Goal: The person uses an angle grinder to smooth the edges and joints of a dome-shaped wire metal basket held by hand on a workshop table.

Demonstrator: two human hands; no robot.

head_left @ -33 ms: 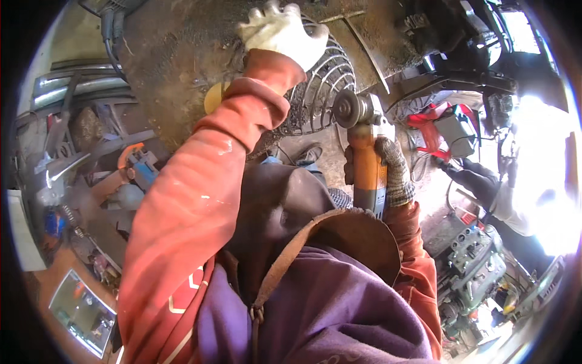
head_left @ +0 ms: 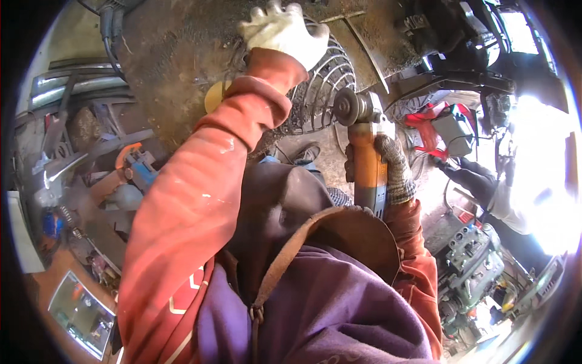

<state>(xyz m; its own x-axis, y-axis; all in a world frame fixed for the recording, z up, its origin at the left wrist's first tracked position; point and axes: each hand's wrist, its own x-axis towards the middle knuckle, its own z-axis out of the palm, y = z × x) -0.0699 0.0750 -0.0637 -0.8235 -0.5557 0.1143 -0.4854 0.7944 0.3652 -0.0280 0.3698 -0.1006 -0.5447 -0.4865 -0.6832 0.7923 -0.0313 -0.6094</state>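
My left hand (head_left: 284,37), in a white work glove, reaches forward with its fingers spread. It is above or against a curved wire guard of dark metal rings (head_left: 332,76); whether it touches the wires I cannot tell. In my right hand (head_left: 393,167), which wears a speckled knit glove, is an angle grinder (head_left: 368,159) with an orange-yellow body. The grinder points away from me, its round disc (head_left: 346,107) beside the guard's right edge and apart from it. A yellow round piece (head_left: 215,97) shows behind my left sleeve. A brown leather apron (head_left: 260,200) covers my front.
To the right are a red holder with a grey box (head_left: 456,134) and a green-grey machine (head_left: 476,261). A thin metal bar (head_left: 367,51) lies beyond the guard. On the left sit an orange-and-blue tool (head_left: 140,167) and metal bars (head_left: 66,91).
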